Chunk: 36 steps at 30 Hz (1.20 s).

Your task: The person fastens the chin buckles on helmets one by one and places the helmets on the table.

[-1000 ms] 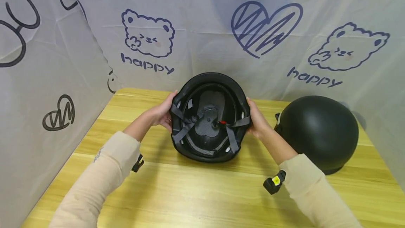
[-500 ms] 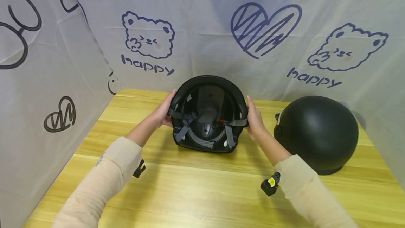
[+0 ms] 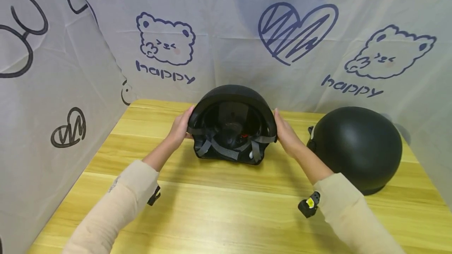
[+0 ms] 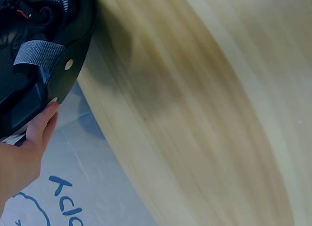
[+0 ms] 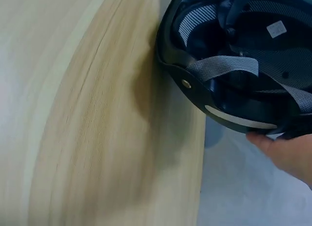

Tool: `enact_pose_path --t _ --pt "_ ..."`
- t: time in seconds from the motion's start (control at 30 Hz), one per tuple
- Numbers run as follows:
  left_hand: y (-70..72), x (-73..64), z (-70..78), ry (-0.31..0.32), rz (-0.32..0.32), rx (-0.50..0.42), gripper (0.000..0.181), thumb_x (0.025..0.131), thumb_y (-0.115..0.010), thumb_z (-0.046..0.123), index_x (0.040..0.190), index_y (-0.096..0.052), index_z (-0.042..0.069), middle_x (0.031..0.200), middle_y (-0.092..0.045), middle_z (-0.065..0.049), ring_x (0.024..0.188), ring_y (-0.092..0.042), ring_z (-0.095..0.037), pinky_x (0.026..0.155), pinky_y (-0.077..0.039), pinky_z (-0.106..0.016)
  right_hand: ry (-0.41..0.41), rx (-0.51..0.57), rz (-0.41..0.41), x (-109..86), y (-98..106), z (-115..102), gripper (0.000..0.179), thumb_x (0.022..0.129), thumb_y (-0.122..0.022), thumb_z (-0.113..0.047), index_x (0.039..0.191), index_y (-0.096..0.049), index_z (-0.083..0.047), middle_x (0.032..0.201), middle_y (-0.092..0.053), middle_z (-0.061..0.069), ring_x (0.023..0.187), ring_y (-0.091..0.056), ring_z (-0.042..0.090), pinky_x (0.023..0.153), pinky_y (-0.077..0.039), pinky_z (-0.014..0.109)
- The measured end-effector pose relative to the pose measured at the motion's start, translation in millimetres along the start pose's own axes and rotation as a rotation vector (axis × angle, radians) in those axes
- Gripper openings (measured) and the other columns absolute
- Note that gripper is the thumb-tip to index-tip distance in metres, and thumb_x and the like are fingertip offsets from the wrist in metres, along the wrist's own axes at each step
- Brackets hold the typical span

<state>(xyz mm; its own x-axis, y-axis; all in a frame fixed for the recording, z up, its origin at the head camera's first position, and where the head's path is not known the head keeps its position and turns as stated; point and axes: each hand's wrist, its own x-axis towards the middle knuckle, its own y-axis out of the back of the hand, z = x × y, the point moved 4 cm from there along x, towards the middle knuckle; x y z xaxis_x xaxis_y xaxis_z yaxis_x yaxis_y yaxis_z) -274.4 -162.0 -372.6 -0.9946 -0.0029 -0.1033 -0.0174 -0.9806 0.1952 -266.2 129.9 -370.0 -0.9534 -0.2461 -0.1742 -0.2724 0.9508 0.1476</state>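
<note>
A black helmet [image 3: 231,95] is held in the middle, near the back of the table, its hollow inside facing me and tilted downward. Grey straps [image 3: 265,139] and a small red buckle part show inside it. My left hand [image 3: 179,127] grips its left side; in the left wrist view, fingers [image 4: 43,126] lie against the shell by a grey strap. On the opposite side my right hand [image 3: 287,134] holds the helmet, and in the right wrist view the thumb or a finger [image 5: 265,142] is at its edge. The far fingers are hidden behind the shell.
A second black helmet [image 3: 356,148] sits dome up on the right of the wooden table [image 3: 219,214], close to my right forearm. A white cloth [image 3: 229,62] with drawn bears and hearts hangs behind the table and along its left side.
Both hands have tipped the held helmet, its top edge turning forward and its opening downward. Its outer shell now shows above the rim. The other helmet has stayed in place.
</note>
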Motion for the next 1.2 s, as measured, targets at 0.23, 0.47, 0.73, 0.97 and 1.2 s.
enact_pose_path --t 0.23,0.47,0.73,0.97,1.2 --pt "0.1 -9.3 -4.9 -0.140 -0.105 -0.157 0.056 0.096 -0.022 0.033 0.143 -0.034 0.005 0.137 -0.044 -0.014 0.088 -0.056 0.001 0.078 -0.047 -0.021 0.179 0.171 -0.153 -8.7 -8 1 0.071 0.095 -0.037 -0.048 0.150 -0.008 -0.013 0.158 0.001 0.002 0.145 -0.003 0.021 0.115 -0.021 0.034" --pt "9.4 -27.4 -1.3 -0.161 -0.252 0.076 0.078 0.096 -0.017 0.057 0.143 -0.028 -0.003 0.142 -0.035 -0.027 0.130 -0.038 -0.035 0.109 -0.027 -0.050 0.253 0.069 -0.261 -29.1 -13 11 0.089 0.088 -0.056 -0.044 0.150 0.001 -0.014 0.157 0.002 0.011 0.143 -0.006 0.033 0.113 -0.023 0.038" --pt "14.9 -38.6 -24.5 -0.297 -0.322 0.086 0.103 0.081 -0.046 0.069 0.145 -0.017 -0.006 0.145 -0.028 -0.032 0.128 -0.036 -0.047 0.096 -0.044 -0.022 0.308 -0.020 -0.331 -42.8 -20 24 0.108 0.076 -0.075 -0.034 0.149 0.002 -0.011 0.155 0.002 0.017 0.141 -0.010 0.039 0.097 -0.033 0.008" --pt "15.2 -38.0 -34.5 -0.378 -0.332 0.031 0.117 0.068 -0.053 0.074 0.144 -0.018 -0.008 0.145 -0.024 -0.034 0.124 -0.035 -0.050 0.085 -0.044 -0.009 0.273 -0.161 -0.337 -42.9 -25 26 0.125 0.069 -0.077 -0.046 0.147 0.014 -0.010 0.155 0.008 0.016 0.142 -0.004 0.036 0.110 -0.023 0.044" --pt "18.5 -37.3 -39.6 -0.394 -0.415 0.064 0.119 0.066 -0.055 0.074 0.146 -0.014 -0.004 0.149 -0.017 -0.030 0.129 -0.030 -0.052 0.088 -0.042 -0.011 0.300 -0.251 -0.293 -44.1 -29 27 0.135 0.060 -0.080 -0.050 0.146 0.014 -0.007 0.155 0.009 0.017 0.142 -0.005 0.038 0.109 -0.022 0.053"
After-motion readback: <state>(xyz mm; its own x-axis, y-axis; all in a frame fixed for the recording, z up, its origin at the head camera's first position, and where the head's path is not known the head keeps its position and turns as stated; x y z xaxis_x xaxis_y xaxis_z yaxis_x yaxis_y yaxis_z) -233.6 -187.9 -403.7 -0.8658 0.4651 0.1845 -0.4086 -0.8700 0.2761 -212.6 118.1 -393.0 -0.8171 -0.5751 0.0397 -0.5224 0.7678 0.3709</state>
